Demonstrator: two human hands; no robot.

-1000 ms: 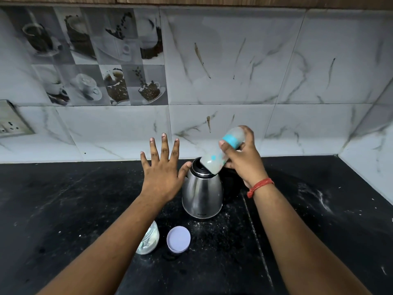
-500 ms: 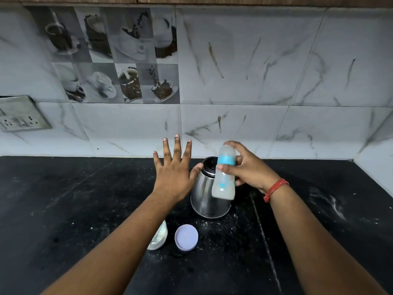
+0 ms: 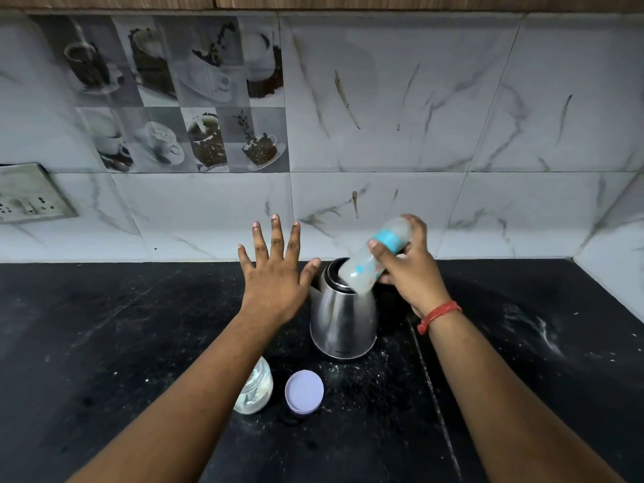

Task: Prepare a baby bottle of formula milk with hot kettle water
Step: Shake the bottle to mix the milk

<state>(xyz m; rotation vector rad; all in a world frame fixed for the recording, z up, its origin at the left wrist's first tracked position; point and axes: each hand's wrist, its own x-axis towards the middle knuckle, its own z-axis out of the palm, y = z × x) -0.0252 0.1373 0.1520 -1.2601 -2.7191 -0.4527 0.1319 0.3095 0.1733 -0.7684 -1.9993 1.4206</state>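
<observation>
The right hand [image 3: 407,270], gripping the capped bottle [image 3: 374,261], had tipped it from upright to slanted, evidently shaking; the left hand [image 3: 275,273] stayed spread.

A home kitchen is showing here: a black stone countertop [image 3: 104,343] is lying under the hands, white marble-patterned wall tiles [image 3: 400,99] and grey coffee-cup picture tiles [image 3: 181,95] are rising beyond them, and a steel electric kettle [image 3: 343,322] is standing between them.
</observation>
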